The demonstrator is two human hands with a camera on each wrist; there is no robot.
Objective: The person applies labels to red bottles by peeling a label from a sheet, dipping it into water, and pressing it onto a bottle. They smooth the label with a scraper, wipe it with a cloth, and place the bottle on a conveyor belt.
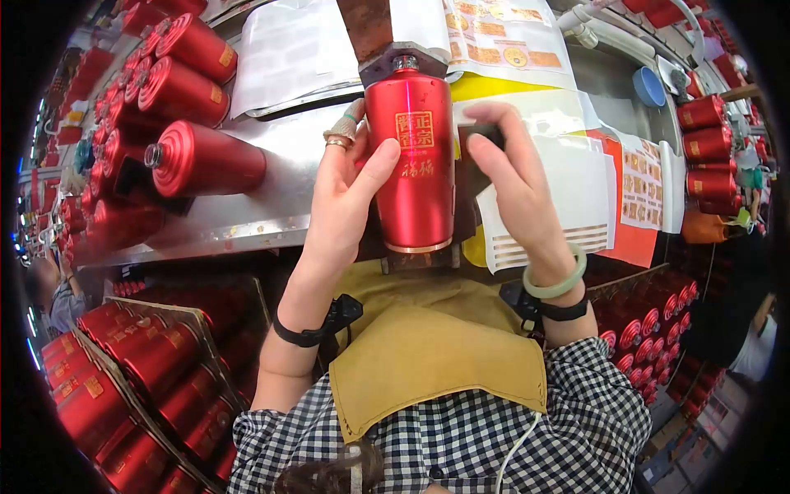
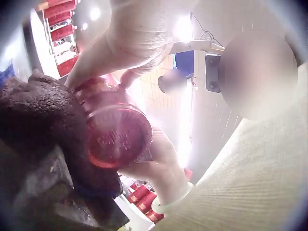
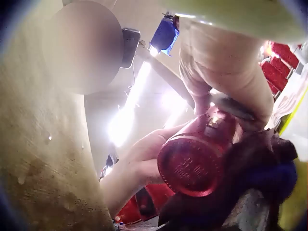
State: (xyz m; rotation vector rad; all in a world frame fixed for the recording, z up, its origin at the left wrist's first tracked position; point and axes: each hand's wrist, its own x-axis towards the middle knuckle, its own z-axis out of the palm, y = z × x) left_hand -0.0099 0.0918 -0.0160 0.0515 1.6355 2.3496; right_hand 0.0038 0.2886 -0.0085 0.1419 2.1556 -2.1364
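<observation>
A glossy red bottle [image 1: 409,193] with gold lettering lies along a dark cradle, its clear-topped neck at a rusty metal bracket [image 1: 369,33]. My left hand [image 1: 341,185] grips the bottle's left side, thumb on its front; one finger wears a fabric cover and a ring. Beside the bottle's right side, my right hand [image 1: 522,177] pinches a small dark block [image 1: 491,133] between thumb and fingers. In the left wrist view the bottle's round base [image 2: 120,137] faces the camera. The right wrist view shows the dark block [image 3: 232,106] close against the bottle [image 3: 190,166].
Several red bottles [image 1: 185,90] lie stacked at the left, one bottle [image 1: 210,158] nearer. Printed sheets [image 1: 642,181] and white paper [image 1: 559,198] cover the right of the metal bench [image 1: 247,218]. Divided crates [image 1: 148,346] of red bottles flank the person. A blue bowl [image 1: 648,86] sits back right.
</observation>
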